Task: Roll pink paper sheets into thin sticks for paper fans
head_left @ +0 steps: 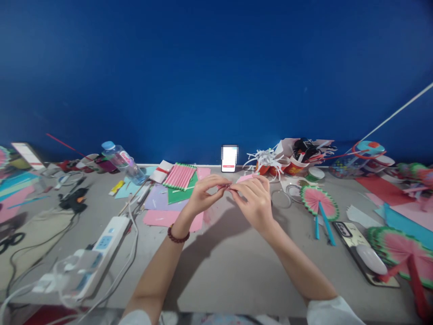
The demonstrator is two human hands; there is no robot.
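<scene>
My left hand (204, 193) and my right hand (254, 198) meet above the middle of the grey table (223, 266). Both pinch a small pink folded paper piece (227, 185) between their fingertips, held just off the table. My left wrist wears a dark red bead bracelet (177, 236). Under and behind my hands lie pink, purple and green paper sheets (165, 198) and a pleated pink-and-green sheet (180, 176).
A white power strip (107, 237) with cables lies at the left, near a black glue gun (75, 199) and a water bottle (122, 161). At the right are a pink paper fan (320, 203), a phone (358, 253), larger fans (402, 253) and red cups with paper strips (274, 163). A phone (229, 159) stands against the blue wall.
</scene>
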